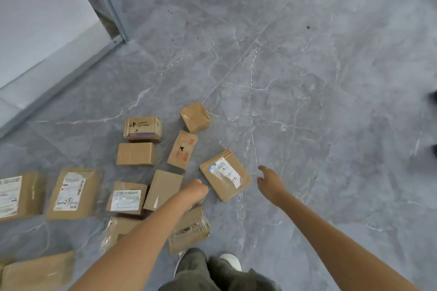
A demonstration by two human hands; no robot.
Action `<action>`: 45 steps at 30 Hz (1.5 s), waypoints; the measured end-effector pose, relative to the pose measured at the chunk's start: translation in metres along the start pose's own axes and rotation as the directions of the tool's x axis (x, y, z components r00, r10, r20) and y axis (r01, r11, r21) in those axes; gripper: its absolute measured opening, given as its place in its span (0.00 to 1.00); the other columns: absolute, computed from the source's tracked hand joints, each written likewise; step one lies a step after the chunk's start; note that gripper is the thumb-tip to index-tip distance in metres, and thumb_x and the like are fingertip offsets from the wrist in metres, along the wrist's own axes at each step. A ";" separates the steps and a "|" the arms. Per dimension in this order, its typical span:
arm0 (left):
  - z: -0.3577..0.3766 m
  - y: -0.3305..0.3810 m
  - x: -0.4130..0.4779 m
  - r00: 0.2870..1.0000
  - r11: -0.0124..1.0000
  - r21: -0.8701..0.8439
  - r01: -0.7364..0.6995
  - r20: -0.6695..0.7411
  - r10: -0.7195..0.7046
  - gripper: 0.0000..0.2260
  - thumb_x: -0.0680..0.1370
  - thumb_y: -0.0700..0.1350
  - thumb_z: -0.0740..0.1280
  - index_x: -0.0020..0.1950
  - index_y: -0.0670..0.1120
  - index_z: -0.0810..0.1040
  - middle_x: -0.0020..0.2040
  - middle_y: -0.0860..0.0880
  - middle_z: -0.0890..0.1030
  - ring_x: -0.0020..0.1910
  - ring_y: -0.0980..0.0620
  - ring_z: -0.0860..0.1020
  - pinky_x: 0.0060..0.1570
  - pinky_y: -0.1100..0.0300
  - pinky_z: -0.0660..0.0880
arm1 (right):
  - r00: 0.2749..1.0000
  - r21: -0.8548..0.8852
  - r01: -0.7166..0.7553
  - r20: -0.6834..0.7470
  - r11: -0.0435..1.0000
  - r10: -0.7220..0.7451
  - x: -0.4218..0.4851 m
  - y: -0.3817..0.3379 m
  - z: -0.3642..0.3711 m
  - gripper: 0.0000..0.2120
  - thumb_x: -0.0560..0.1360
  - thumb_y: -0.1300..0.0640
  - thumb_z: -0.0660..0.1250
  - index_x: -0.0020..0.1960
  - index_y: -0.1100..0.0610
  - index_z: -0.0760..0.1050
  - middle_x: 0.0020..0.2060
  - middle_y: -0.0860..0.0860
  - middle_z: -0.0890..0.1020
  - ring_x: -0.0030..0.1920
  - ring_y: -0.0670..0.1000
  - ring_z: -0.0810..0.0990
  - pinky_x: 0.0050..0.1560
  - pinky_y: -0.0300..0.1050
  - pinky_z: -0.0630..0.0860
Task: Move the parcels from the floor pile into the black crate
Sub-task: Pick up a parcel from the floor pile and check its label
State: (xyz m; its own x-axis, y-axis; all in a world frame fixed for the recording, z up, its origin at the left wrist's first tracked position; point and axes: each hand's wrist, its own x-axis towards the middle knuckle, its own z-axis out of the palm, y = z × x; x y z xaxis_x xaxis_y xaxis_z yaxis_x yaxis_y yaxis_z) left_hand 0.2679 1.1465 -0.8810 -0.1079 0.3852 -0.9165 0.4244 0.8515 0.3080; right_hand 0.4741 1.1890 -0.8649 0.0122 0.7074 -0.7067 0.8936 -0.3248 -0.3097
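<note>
The labelled parcel (224, 175) lay slantwise between the hands, both just beside it: right hand (269, 182) loose and empty, left hand (194, 192) curled, its hold unclear.

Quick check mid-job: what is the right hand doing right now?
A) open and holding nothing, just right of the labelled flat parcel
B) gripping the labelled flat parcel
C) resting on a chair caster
A: the right hand has loosely spread fingers and holds nothing. A strip of floor shows between it and the labelled flat parcel on its left.
</note>
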 end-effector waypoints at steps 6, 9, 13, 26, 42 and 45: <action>0.060 -0.026 0.152 0.984 0.960 -0.276 0.056 0.179 -0.007 0.18 0.76 0.32 0.57 0.65 0.40 0.65 0.63 0.40 0.72 0.62 0.46 0.71 0.59 0.54 0.70 | 0.990 0.031 -0.039 0.139 0.999 0.034 0.135 0.035 0.088 0.24 0.77 0.68 0.54 0.72 0.65 0.59 0.71 0.61 0.66 0.70 0.60 0.66 0.67 0.48 0.63; 0.067 -0.027 0.164 0.985 0.873 -0.476 0.106 0.169 -0.028 0.15 0.76 0.28 0.54 0.58 0.42 0.65 0.53 0.44 0.73 0.57 0.50 0.68 0.59 0.61 0.66 | 0.988 0.177 -0.086 0.142 0.980 0.061 0.139 0.042 0.104 0.13 0.77 0.68 0.52 0.60 0.66 0.67 0.61 0.63 0.73 0.58 0.59 0.73 0.59 0.53 0.71; 0.038 -0.007 0.116 0.992 0.855 -0.519 -0.011 0.101 0.074 0.23 0.74 0.25 0.53 0.66 0.39 0.67 0.58 0.41 0.75 0.59 0.45 0.73 0.56 0.56 0.70 | 0.991 0.384 -0.069 0.134 0.921 0.018 0.092 0.033 0.068 0.17 0.77 0.68 0.56 0.66 0.65 0.66 0.62 0.61 0.74 0.63 0.60 0.72 0.62 0.53 0.70; -0.192 0.177 -0.347 0.776 0.656 -0.428 -0.622 -0.446 0.445 0.19 0.78 0.42 0.65 0.69 0.47 0.69 0.62 0.48 0.75 0.51 0.57 0.74 0.45 0.65 0.70 | 0.871 0.581 0.483 -0.399 0.656 -0.287 -0.235 -0.189 -0.264 0.19 0.80 0.61 0.61 0.68 0.48 0.69 0.58 0.45 0.71 0.56 0.41 0.74 0.53 0.34 0.71; -0.315 0.128 -0.730 0.475 0.237 -0.436 -0.868 -0.589 0.654 0.41 0.64 0.59 0.72 0.72 0.65 0.54 0.61 0.52 0.78 0.56 0.54 0.79 0.46 0.54 0.77 | 0.583 0.594 0.770 -0.507 0.233 -0.635 -0.564 -0.346 -0.388 0.19 0.77 0.48 0.64 0.67 0.38 0.70 0.62 0.45 0.77 0.62 0.49 0.76 0.62 0.53 0.74; -0.296 0.093 -0.758 0.445 0.203 -0.426 -0.882 -0.608 0.657 0.45 0.61 0.59 0.77 0.73 0.63 0.56 0.62 0.50 0.78 0.56 0.52 0.80 0.46 0.52 0.78 | 0.592 0.712 0.662 -0.306 0.233 -0.745 -0.595 -0.338 -0.389 0.22 0.72 0.42 0.65 0.65 0.35 0.70 0.60 0.39 0.78 0.59 0.42 0.78 0.60 0.49 0.73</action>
State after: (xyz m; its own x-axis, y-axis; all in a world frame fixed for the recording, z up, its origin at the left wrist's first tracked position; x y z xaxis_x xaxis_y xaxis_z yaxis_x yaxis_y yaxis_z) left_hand 0.1226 1.0391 -0.0820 -0.3162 0.9473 -0.0502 -0.2016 -0.0154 0.9793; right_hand 0.3391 1.1221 -0.0925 -0.5214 0.8533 0.0072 -0.1030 -0.0545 -0.9932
